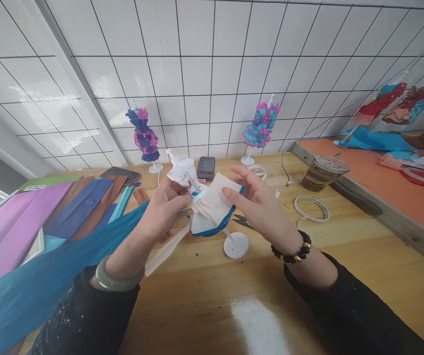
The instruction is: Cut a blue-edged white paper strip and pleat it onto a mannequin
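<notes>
My left hand (163, 209) is closed around the waist of a small white mannequin (181, 172) on a thin stand with a round white base (235, 245). A white paper skirt with a blue edge (212, 212) wraps its lower part, and a white paper strip (165, 251) trails down from it. My right hand (258, 204) rests against the skirt's right side, fingers stretched out over the white paper. A long teal crepe sheet (49, 271) lies under my left forearm.
Purple, blue and brown paper sheets (49, 212) lie at the left. Two dressed mannequins (145, 138) (262, 125) stand by the tiled wall, with two phones (206, 167) (120, 175) near them. Tape rolls (311, 208), scissors (243, 221), a lidded cup (323, 172) and an orange board (382, 182) are at the right.
</notes>
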`<state>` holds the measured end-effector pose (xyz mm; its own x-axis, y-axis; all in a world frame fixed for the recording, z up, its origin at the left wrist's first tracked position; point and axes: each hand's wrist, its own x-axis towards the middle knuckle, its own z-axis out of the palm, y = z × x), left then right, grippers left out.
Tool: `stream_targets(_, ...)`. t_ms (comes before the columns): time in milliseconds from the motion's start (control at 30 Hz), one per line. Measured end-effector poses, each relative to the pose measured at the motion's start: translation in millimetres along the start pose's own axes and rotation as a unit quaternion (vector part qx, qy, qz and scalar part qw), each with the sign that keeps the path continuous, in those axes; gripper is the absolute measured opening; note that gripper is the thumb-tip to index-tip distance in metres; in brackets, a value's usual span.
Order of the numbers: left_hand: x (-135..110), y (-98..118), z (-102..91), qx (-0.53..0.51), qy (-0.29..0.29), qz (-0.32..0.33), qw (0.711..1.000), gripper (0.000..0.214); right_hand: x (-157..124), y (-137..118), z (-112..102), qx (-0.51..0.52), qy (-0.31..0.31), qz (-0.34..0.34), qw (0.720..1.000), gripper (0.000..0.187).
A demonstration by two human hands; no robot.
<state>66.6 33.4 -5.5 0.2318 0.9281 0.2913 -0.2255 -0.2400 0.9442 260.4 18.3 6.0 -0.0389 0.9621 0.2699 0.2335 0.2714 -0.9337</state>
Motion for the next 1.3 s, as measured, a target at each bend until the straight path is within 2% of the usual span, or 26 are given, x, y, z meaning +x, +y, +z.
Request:
stream_targets(167,4,-4,1.1,0.0,0.01,0.003,1.0,0.039,-1,-4,2,0.014,-0.014,0.051,0.999,0.052)
stream_targets(333,7,-7,-2.4,0.006,0.051,-0.007,0.999,0.041,4,-3,-4,0.033,0.011,0.031,0.999,0.042)
stream_targets(433,9,-6,-9.7,-0.021,0.062,-0.021,0.998,0.04,10,11,-15,-0.003,0.019,0.018,1.0,0.041)
stream_targets(533,10,-5,-19.5,-0.044,0.07,-0.051,0.995,0.039,8,36,-31,-0.104,0.02,-0.002,0.994,0.042)
stream_targets(633,11,-4,-28.8,-0.082,0.08,-0.09,0.989,0.039,-8,59,-46,-0.297,-0.027,-0.007,0.955,0.032)
stream_targets(733,12,-4,-35.0,-0.115,0.076,-0.126,0.983,0.038,-33,73,-54,-0.465,-0.081,-0.017,0.882,0.029)
stream_targets(833,12,-3,-37.6,-0.124,0.067,-0.141,0.98,0.032,-54,76,-54,-0.529,-0.133,-0.086,0.834,0.023)
stream_targets(900,11,-2,-37.8,-0.127,0.06,-0.146,0.979,0.027,-63,77,-52,-0.559,-0.139,-0.124,0.808,0.028)
stream_targets(1000,9,2,-36.4,-0.128,0.051,-0.157,0.978,0.023,-69,79,-51,-0.591,-0.136,-0.139,0.783,0.033)
stream_targets(1067,8,4,-35.1,-0.132,0.05,-0.163,0.977,0.023,-69,82,-54,-0.588,-0.136,-0.132,0.786,0.032)
stream_targets(1167,7,7,-34.4,-0.142,0.053,-0.168,0.974,0.023,-69,88,-62,-0.559,-0.123,-0.1,0.814,0.035)
stream_targets(1233,7,7,-34.9,-0.144,0.052,-0.168,0.974,0.024,-70,92,-67,-0.522,-0.081,-0.06,0.847,0.035)
stream_targets(1300,7,6,-35.0,-0.137,0.052,-0.164,0.976,0.028,-71,91,-69,-0.435,-0.025,-0.005,0.9,0.034)
